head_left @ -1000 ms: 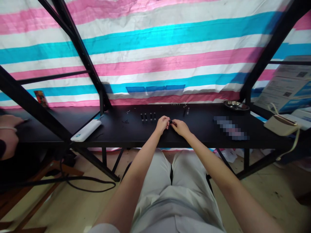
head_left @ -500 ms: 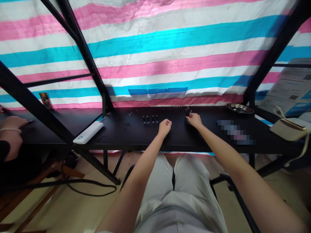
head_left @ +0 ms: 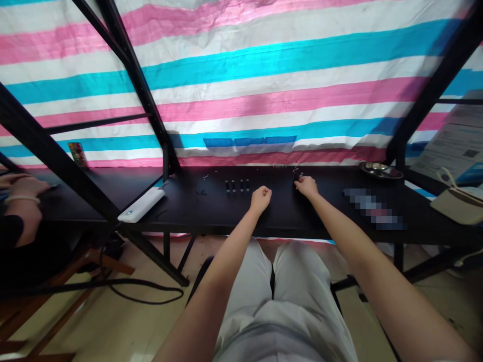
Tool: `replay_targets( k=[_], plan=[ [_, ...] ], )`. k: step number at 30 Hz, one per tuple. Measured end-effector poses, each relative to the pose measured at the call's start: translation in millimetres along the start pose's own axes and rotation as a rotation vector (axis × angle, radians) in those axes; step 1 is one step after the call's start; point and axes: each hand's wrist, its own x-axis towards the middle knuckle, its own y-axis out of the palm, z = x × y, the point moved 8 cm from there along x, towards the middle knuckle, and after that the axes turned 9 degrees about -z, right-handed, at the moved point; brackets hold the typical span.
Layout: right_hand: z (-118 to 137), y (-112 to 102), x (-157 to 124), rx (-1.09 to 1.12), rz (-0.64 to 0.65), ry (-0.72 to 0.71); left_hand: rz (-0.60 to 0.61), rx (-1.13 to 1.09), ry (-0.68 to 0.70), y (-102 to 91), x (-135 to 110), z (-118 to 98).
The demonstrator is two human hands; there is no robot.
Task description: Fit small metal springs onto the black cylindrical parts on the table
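Note:
Over the black table, my left hand (head_left: 261, 199) is closed with the fingers curled in; anything inside it is too small to see. To its left stands a row of several small black cylinders with silvery ends (head_left: 233, 186). My right hand (head_left: 307, 186) is closed, thumb and fingers pinched together at a small dark piece (head_left: 297, 177) with a pale tip, whose kind I cannot make out. Just beyond that hand lies a curly white scrap (head_left: 295, 169). A line of tiny pale pieces (head_left: 279, 166) lies at the table's back edge.
A white power-bank-like block (head_left: 142, 205) lies left, by a black frame post. Right are a metal dish (head_left: 381, 170), a blurred-out item (head_left: 373, 208) and a beige pouch (head_left: 458, 203). Another person's hands (head_left: 28, 186) rest at the far left. Striped sheeting hangs behind.
The whole view has shifted slightly, so things appear a little farther right. Both hands stay closed in nearly the same places over the table; the row of cylinders looks unchanged.

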Motion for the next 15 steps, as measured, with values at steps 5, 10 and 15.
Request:
replay_targets(
  k=[5,10,15],
  plan=[
    [1.9,0.1,1.4,-0.004,-0.001,-0.025,0.006,-0.008,-0.015,0.1,-0.6,1.4],
    [-2.5,5.9,6.5,0.009,0.042,-0.034,0.006,0.013,-0.009,0.1,0.3,1.5],
    [-3.8,4.8,7.1,0.008,0.074,-0.029,-0.003,0.020,0.013,0.1,-0.1,0.2]
  ],
)
